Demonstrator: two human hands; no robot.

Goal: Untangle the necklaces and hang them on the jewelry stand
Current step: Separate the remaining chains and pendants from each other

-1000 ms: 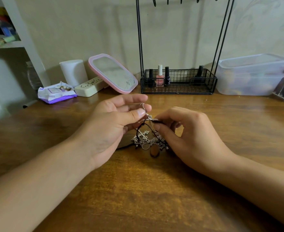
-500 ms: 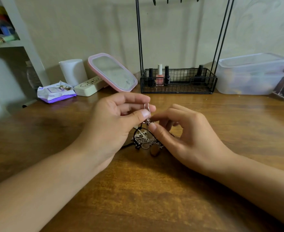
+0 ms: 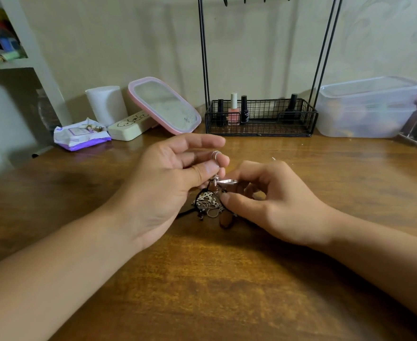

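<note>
Necklaces [image 3: 208, 205] are bunched up in one knotted clump on the table [image 3: 202, 279], right in the middle between the two hands. It's a mix of black cord and silver chain with little silver charms, plus a brownish oval pendant [image 3: 225, 220] lying at the near edge, its long side running roughly toward and away from the person. A black cord end trails off to the left under the left hand.

The left hand [image 3: 168, 183] pinches a thin silver strand between thumb and fingers and holds it up, so that bit runs pretty much straight up out of the clump, with a small ring loop [image 3: 215, 155] poking above the fingers. The index finger sticks out straight above. The right hand [image 3: 271, 200] has its fingers curled in and is pinching at the tangle just beside the left thumb; a shiny silver piece [image 3: 228, 181] lies about level between the two hands, pointing left-right.

The jewelry stand [image 3: 261, 116] sits at the back against the wall, with a black wire basket base, nail polish bottles [image 3: 234, 110] in it and tall posts going up. Its hooks are mostly cut off at the top.
</note>
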